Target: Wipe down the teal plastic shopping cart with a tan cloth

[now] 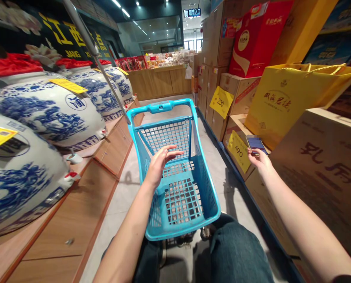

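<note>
Above the bright-blue, lattice-sided plastic shopping cart [184, 228], the left hand [160, 167] hangs with its grip apart, holding nothing. Near the tall yellow paper bag [281, 102], the right hand [259, 160] has its grip clamped on a flat, dark-blue, phone-like rectangle [256, 144]. That hold looks shallow, so a bump against the bag could spill it; the cart, gripped by neither hand, could roll if a knee [237, 243] nudged it.

Head-worn view, facing forward and down (quite near), over a blue cart [178, 180]
</note>
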Action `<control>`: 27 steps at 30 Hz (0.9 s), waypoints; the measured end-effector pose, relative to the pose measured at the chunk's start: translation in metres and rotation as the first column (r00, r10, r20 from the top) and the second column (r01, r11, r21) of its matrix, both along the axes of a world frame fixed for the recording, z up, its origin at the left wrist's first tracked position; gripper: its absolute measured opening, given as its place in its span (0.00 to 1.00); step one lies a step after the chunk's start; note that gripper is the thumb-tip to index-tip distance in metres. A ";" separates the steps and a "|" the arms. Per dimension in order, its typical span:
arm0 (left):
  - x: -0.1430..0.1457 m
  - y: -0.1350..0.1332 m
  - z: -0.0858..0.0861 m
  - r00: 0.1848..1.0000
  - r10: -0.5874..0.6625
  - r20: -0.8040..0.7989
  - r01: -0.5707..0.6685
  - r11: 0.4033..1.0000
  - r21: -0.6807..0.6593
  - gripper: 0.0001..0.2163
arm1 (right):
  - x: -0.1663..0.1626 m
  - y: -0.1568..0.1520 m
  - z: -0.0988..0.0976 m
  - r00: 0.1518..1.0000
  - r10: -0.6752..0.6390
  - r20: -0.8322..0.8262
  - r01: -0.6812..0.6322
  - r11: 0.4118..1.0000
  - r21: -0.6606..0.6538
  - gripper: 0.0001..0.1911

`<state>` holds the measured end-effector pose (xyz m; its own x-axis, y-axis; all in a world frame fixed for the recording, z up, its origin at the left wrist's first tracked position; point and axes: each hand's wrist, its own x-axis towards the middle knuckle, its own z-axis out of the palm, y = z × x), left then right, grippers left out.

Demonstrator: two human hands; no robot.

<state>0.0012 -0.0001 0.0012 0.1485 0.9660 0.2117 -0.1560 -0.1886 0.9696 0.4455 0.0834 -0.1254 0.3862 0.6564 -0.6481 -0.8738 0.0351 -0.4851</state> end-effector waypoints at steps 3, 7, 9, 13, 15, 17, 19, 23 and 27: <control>0.001 0.000 0.000 1.000 -0.002 -0.006 0.002 1.000 0.001 0.29 | 0.008 0.003 0.011 1.000 0.022 -0.003 -0.022 0.999 -0.038 0.13; 0.001 -0.001 0.001 1.000 -0.005 -0.017 0.005 1.000 0.010 0.28 | 0.015 0.006 0.022 1.000 -0.009 -0.021 0.007 0.997 -0.081 0.14; 0.001 -0.001 0.002 1.000 -0.007 -0.023 0.007 1.000 0.014 0.28 | 0.013 0.006 0.024 0.999 -0.036 -0.008 0.035 0.997 -0.074 0.15; 0.001 -0.002 0.001 0.999 0.002 -0.035 -0.002 1.000 0.016 0.28 | 0.000 0.003 0.018 0.998 -0.037 0.048 0.040 0.998 -0.057 0.14; 0.001 -0.001 0.001 0.999 0.004 -0.036 -0.004 1.000 0.018 0.28 | -0.009 -0.001 0.015 0.996 -0.021 0.086 0.027 0.998 -0.061 0.14; 0.001 0.000 0.001 0.999 0.008 -0.040 -0.007 1.000 0.017 0.28 | -0.020 -0.006 0.012 0.992 0.008 0.124 0.000 0.998 -0.067 0.15; 0.002 0.001 0.000 0.998 0.020 -0.057 -0.020 1.000 0.013 0.27 | -0.037 -0.015 0.009 0.987 0.057 0.151 -0.047 0.996 -0.071 0.14; 0.003 0.007 -0.004 0.990 0.058 -0.127 -0.058 0.998 0.008 0.26 | -0.090 -0.036 0.008 0.915 0.234 0.329 -0.252 0.968 0.012 0.08; 0.001 0.014 -0.006 0.986 0.062 -0.154 -0.060 0.998 0.017 0.27 | -0.146 -0.054 0.033 0.642 0.221 0.734 -0.488 0.856 0.169 0.10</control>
<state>0.0022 0.0139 -0.0053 0.1211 0.9717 0.2030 0.0074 -0.2054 0.9786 0.2994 0.0298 -0.0927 0.3110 0.9499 -0.0317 -0.2913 0.0635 -0.9545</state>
